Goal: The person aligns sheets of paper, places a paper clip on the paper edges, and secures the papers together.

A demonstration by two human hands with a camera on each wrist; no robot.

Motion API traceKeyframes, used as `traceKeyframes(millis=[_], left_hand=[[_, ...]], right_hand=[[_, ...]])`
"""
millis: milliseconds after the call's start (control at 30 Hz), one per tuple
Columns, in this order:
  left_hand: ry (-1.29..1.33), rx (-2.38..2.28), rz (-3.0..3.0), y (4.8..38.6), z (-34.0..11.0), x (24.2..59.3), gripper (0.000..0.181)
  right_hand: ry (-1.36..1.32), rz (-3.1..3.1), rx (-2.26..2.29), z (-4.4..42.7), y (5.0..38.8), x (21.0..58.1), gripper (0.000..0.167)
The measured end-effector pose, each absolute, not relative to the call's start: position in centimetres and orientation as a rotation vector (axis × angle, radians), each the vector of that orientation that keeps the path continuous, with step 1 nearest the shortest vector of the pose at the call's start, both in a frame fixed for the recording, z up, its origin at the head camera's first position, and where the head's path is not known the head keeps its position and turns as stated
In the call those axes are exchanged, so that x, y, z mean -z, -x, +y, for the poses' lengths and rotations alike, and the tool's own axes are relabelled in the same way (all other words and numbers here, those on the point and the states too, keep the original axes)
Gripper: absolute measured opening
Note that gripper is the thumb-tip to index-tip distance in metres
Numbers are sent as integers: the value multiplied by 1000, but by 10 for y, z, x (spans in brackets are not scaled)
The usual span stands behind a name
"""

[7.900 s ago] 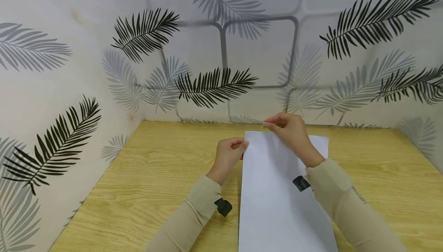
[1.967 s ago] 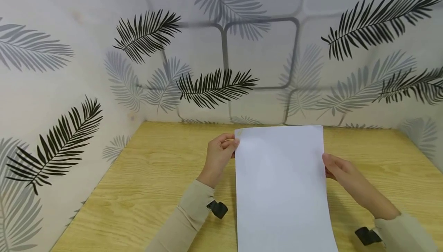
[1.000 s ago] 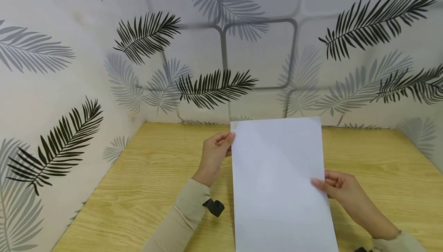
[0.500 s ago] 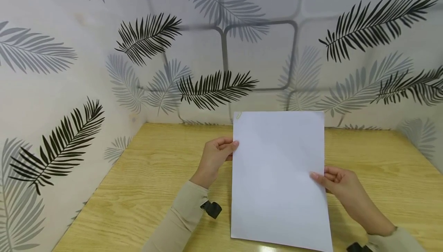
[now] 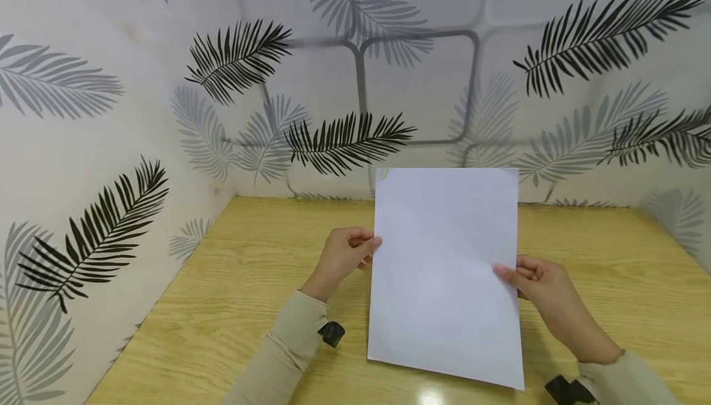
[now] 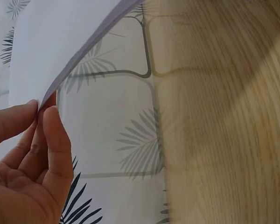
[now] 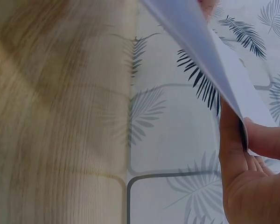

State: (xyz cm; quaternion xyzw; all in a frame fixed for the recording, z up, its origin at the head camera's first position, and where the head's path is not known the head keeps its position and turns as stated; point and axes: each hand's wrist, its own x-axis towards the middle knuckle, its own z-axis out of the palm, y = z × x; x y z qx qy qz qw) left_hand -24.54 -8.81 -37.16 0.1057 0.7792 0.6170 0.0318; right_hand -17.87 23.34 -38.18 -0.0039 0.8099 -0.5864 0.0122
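Note:
A stack of white paper (image 5: 444, 269) is held up off the table, its lower edge tilted down toward the right. On its top left corner sits a small yellowish paper clip (image 5: 384, 173). My left hand (image 5: 347, 257) pinches the left edge between thumb and fingers, in the upper half. My right hand (image 5: 547, 294) grips the right edge near mid-height, thumb on the front face, fingers behind. In the left wrist view the sheets' thin edge shows between thumb and fingers of the left hand (image 6: 32, 158). The right wrist view has the right hand (image 7: 252, 172) pinching the other edge.
The pale wooden table (image 5: 250, 257) stretches beneath both hands, with a glossy light spot near its front. Behind it rises a wall (image 5: 416, 96) patterned with grey and black leaves. A small black wrist camera (image 5: 332, 334) hangs at the left sleeve.
Earlier the right hand was at the paper's top edge with the yellow clip; now it holds the right edge. The clip is on the corner, and the paper has risen, its bottom edge now in view.

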Motion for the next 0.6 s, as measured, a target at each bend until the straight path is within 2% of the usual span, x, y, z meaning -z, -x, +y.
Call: traceKeyframes(millis=[233,600], left_hand=[[-312,-1894,2347,246,-86,370,17],[-288,-1778,2468,246,-83,372,15]], right_hand=[[7,2467,1875,233,185,379,54],[-6,2490,1812,225,196,373,54]])
